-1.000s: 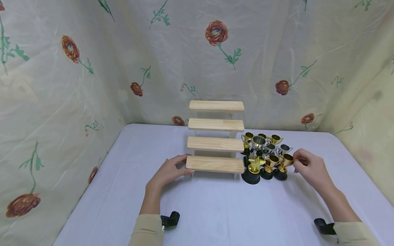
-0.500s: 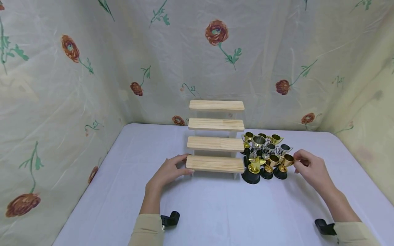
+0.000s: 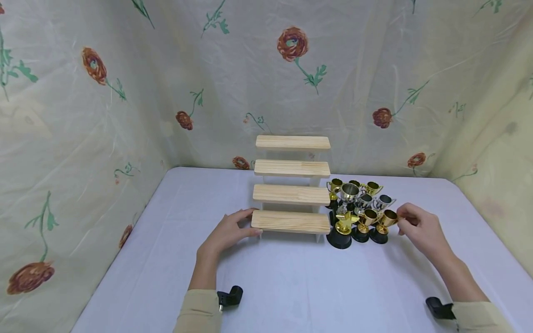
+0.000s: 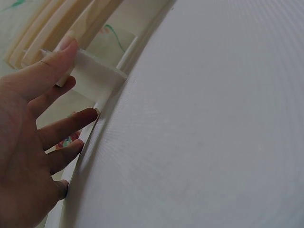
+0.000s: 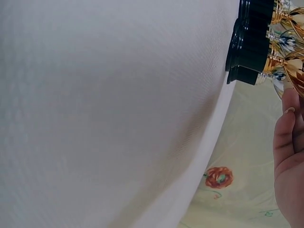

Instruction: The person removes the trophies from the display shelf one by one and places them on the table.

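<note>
A four-step display stand (image 3: 291, 195) with pale wooden shelves and clear supports stands on the white-covered table. My left hand (image 3: 226, 233) holds the left end of its lowest shelf. The left wrist view shows the thumb (image 4: 64, 59) on the shelf's front edge, the other fingers spread behind it. To the right of the stand, my right hand (image 3: 422, 226) pinches the right handle of a bronze-gold trophy cup (image 3: 389, 217) standing upright on its black base. In the right wrist view, the fingertips (image 5: 289, 102) meet beside the cup's bowl.
Several small gold and silver trophy cups (image 3: 350, 190) crowd together beside the stand, partly hiding one another. A gold star trophy (image 3: 343, 224) stands at their front left. Floral curtains (image 3: 233, 83) enclose the table (image 3: 291, 286) at the back and sides.
</note>
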A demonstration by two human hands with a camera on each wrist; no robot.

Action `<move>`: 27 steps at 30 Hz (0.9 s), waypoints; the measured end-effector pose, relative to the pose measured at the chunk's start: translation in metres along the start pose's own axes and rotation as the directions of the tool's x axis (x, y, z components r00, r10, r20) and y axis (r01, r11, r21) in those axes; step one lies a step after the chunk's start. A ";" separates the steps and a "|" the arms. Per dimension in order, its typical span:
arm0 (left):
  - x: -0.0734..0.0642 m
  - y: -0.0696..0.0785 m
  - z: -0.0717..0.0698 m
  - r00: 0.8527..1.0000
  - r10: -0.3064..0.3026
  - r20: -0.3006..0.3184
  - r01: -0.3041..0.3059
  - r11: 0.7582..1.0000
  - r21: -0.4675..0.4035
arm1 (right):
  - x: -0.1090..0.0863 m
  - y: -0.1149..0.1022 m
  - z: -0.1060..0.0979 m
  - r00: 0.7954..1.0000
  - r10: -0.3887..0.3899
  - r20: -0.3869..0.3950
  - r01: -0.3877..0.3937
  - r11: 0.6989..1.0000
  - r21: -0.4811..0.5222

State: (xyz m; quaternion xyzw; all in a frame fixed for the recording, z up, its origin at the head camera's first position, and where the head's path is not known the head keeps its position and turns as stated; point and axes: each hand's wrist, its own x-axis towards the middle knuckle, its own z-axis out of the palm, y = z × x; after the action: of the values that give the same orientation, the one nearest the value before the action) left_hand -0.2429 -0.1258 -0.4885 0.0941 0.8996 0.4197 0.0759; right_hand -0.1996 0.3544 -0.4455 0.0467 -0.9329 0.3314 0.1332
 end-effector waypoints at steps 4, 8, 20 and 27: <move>0.000 0.000 -0.001 1.000 -0.002 0.003 0.002 1.000 0.000 | 0.000 0.000 0.001 1.000 0.003 -0.001 -0.003 1.000 0.009; 0.000 -0.001 -0.002 1.000 -0.002 0.004 0.002 1.000 -0.006 | 0.001 -0.001 0.003 1.000 -0.005 -0.010 0.005 1.000 0.018; -0.001 -0.001 -0.001 1.000 0.001 0.005 -0.001 1.000 -0.019 | -0.003 0.006 0.005 0.996 -0.057 -0.074 0.057 0.998 0.007; -0.002 -0.004 -0.001 1.000 -0.005 0.019 0.006 1.000 -0.014 | -0.005 0.003 0.003 0.993 -0.056 -0.104 0.055 0.998 -0.017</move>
State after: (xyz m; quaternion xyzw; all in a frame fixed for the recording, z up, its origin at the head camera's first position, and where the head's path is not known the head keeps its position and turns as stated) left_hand -0.2413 -0.1297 -0.4914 0.0950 0.8962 0.4247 0.0861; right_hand -0.1958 0.3542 -0.4511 0.0542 -0.9253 0.3230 0.1910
